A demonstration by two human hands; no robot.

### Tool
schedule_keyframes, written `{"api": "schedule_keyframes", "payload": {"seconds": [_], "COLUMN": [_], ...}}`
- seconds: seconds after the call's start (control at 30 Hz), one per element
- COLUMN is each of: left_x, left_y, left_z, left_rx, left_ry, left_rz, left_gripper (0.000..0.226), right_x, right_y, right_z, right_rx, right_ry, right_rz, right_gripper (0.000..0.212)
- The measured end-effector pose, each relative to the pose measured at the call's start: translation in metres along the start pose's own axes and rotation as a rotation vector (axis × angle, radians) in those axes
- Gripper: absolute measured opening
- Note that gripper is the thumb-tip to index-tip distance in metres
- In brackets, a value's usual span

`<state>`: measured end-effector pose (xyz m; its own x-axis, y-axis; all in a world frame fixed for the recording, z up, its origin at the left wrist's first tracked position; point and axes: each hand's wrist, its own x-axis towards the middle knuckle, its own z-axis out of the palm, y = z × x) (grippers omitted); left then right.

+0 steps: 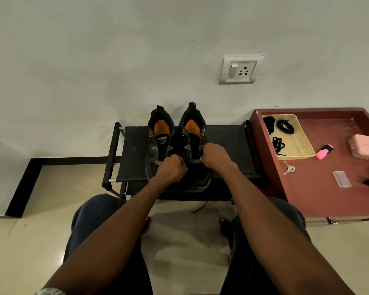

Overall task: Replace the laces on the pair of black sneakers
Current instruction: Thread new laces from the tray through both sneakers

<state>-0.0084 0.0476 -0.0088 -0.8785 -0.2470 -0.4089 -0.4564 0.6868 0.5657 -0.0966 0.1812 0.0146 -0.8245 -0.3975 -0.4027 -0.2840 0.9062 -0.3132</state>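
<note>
Two black sneakers with orange insoles stand side by side on a black rack [226, 150], toes toward me. The left sneaker [159, 135] and the right sneaker [192, 133] show open eyelet rows. My left hand [172, 169] is closed at the low eyelets between the two shoes. My right hand [213, 155] is closed at the right sneaker's right eyelet edge. Both seem to pinch a black lace, mostly hidden by the fingers. A lace end [200, 207] hangs below the rack's front edge. Coiled black laces [284, 126] lie in a cream tray [303, 143].
A maroon table [320, 192] stands right of the rack, holding the tray, a pink highlighter [324, 151], a pink box [363, 146], keys [289, 169], a clear packet [341, 179] and a black item at the edge. A wall socket [240, 70] is above. My knees are below the rack.
</note>
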Motion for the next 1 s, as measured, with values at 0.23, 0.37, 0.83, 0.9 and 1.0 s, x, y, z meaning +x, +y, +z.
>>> {"api": "schedule_keyframes", "payload": {"seconds": [0.23,0.37,0.83,0.9,1.0], "left_x": [-0.004,-0.01,-0.004,-0.002,0.0], "left_y": [0.014,0.01,0.009,0.01,0.009], "left_z": [-0.025,-0.034,-0.006,0.007,0.019], "left_rx": [-0.597,-0.449,-0.005,0.178,0.29], "left_ry": [-0.304,-0.754,-0.114,-0.093,-0.071], "left_rz": [-0.222,-0.324,-0.02,-0.002,-0.002], "left_gripper": [0.018,0.02,0.054,0.083,0.107], "right_x": [-0.004,-0.004,0.002,0.003,0.003], "right_y": [-0.001,-0.002,0.0,0.001,0.002], "right_z": [-0.001,-0.003,0.004,0.003,0.001], "right_rx": [-0.011,0.02,0.128,0.118,0.095], "right_ry": [-0.007,-0.009,-0.009,-0.013,-0.011], "right_rz": [0.013,0.009,0.102,0.095,0.063], "right_gripper": [0.025,0.021,0.008,0.008,0.014]}}
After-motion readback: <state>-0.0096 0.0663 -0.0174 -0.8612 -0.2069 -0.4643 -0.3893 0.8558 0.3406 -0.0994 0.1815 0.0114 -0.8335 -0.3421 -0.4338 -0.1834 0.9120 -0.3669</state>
